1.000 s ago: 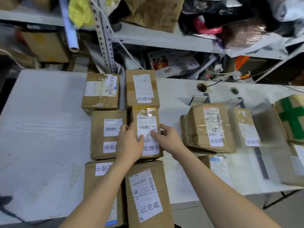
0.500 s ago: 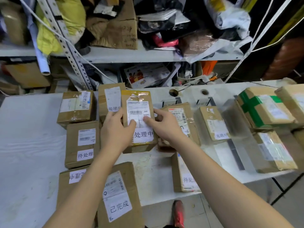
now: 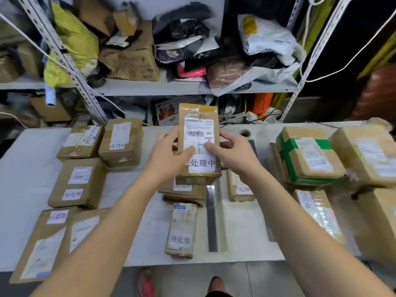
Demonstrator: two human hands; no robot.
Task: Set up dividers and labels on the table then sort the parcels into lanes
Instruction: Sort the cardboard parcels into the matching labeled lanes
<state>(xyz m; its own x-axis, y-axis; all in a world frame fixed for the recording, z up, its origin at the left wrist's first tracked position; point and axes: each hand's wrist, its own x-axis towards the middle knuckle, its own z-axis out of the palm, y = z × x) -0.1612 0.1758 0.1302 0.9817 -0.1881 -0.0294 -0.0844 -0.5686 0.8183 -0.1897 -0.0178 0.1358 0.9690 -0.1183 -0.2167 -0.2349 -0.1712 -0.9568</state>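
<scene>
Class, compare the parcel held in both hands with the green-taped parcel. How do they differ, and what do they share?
The held parcel is in the air, gripped by left hand and right hand; the green-taped parcel lies untouched. The held parcel has no green tape; the green-taped parcel is banded with it. Both are brown with white labels.

A brown parcel (image 3: 199,116) with a white 处理中 label (image 3: 202,165) is held upright above the surface (image 3: 25,179). Other labelled parcels (image 3: 78,183) lie flat beside a grey divider strip (image 3: 212,228).
</scene>
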